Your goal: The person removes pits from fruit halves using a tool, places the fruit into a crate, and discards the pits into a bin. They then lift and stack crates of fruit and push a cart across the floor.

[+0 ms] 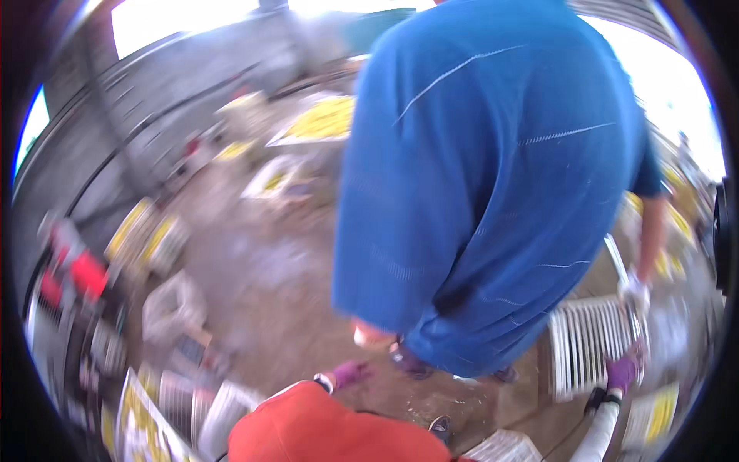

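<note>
My left hand (352, 373), in a purple glove, hangs over the floor beside my red-orange top (339, 431). Its fingers look apart, with nothing between them, though motion smears them. On the right, my right hand (622, 371), gloved in purple too, is closed on the near right edge of a white slatted rack (586, 346). Close in front of me stands a co-worker in loose blue clothing (493, 192). That person's white-gloved hand (636, 291) is at the rack's far right corner.
White trays with yellow pieces (319, 119) stand at the back. Yellow-and-white containers (142, 239) and a whitish sack (175, 304) lie left, near red-and-grey equipment (85, 269). Another tray (146, 420) leans at lower left. A wet brown floor (285, 308) stretches between.
</note>
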Motion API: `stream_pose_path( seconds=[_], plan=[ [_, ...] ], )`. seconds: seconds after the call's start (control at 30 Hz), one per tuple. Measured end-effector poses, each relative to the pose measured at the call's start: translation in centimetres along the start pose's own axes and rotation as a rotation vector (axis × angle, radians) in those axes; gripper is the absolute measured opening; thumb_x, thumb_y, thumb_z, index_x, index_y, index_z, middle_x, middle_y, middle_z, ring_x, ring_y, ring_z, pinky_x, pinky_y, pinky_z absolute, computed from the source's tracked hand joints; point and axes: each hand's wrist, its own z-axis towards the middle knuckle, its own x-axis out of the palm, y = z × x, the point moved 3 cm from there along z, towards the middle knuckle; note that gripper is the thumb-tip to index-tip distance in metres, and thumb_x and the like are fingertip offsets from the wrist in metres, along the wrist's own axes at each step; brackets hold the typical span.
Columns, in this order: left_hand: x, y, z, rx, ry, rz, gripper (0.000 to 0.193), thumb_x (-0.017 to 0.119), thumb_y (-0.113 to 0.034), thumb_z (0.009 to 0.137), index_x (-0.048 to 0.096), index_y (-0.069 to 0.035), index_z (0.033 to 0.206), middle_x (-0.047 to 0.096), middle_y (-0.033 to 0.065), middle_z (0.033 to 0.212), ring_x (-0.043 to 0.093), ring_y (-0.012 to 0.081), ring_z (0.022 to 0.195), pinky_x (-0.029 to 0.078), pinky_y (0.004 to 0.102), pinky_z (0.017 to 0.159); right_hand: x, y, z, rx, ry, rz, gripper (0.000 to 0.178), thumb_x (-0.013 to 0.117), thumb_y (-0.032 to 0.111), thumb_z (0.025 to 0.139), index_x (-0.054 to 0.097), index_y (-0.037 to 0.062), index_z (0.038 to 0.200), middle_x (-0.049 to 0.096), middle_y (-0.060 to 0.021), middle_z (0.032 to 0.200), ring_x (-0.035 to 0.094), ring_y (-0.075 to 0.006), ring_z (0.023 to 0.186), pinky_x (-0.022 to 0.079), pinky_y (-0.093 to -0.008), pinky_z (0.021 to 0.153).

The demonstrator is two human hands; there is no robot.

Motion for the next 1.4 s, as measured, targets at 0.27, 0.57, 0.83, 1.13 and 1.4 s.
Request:
stream_pose_path(
  seconds=[0.27,0.57,0.83,1.13,1.4],
  plan=[
    [5.6,19.2,-26.3,-0.47,-0.973,-0.221,0.046,0.05,-0.041,0.093,0.059,0.001,0.11,0.066,0.0128,0.085,0.062,0.021,0.08,0.049,0.0329,0.071,2.5,8.1,4.6,-0.248,0.158,-0.132,0.057,0.074,0.042,0.072,0.055,0.0004,0.107,0.058,-0.0194,0.093,0.055,-0.0322,0.087,0.044,-0.0415,0.076],
    [6.9,19.1,-21.1,-0.58,-0.566,-1.104,0.038,0.059,-0.034,0.089,0.063,-0.003,0.111,0.066,0.0054,0.101,0.061,0.0162,0.093,0.047,0.0282,0.079,-0.9,14.4,-1.9,-0.209,0.152,-0.26,0.052,0.074,0.044,0.072,0.058,0.0014,0.096,0.06,-0.0171,0.079,0.058,-0.0307,0.072,0.046,-0.0424,0.064],
    [-24.7,21.5,-9.6,-0.467,-0.743,-0.831,0.035,0.058,-0.036,0.091,0.066,-0.003,0.1,0.062,-0.0005,0.085,0.054,0.01,0.075,0.046,0.0264,0.067,-4.6,18.1,-10.9,-0.171,0.213,-0.26,0.049,0.073,0.047,0.071,0.062,0.0023,0.087,0.062,-0.0151,0.068,0.06,-0.0295,0.06,0.048,-0.0431,0.054],
    [-57.8,23.6,11.1,-0.19,-0.296,-0.665,0.035,0.048,-0.039,0.094,0.056,-0.007,0.104,0.054,-0.0011,0.085,0.05,0.0093,0.075,0.039,0.0262,0.061,-11.0,47.9,-25.2,0.253,0.127,-0.333,0.034,0.066,0.038,0.074,0.061,0.0159,0.099,0.065,-0.0165,0.09,0.063,-0.0335,0.089,0.05,-0.044,0.074],
    [-64.6,14.7,24.0,-0.188,0.255,-0.13,0.056,0.037,-0.053,0.094,0.047,-0.004,0.12,0.052,0.0069,0.105,0.05,0.0165,0.093,0.041,0.032,0.078,-8.0,60.4,-37.4,0.074,-0.182,-0.511,0.013,0.052,0.02,0.085,0.06,0.0107,0.082,0.065,-0.0103,0.074,0.066,-0.0272,0.066,0.051,-0.0397,0.058]
  ],
)
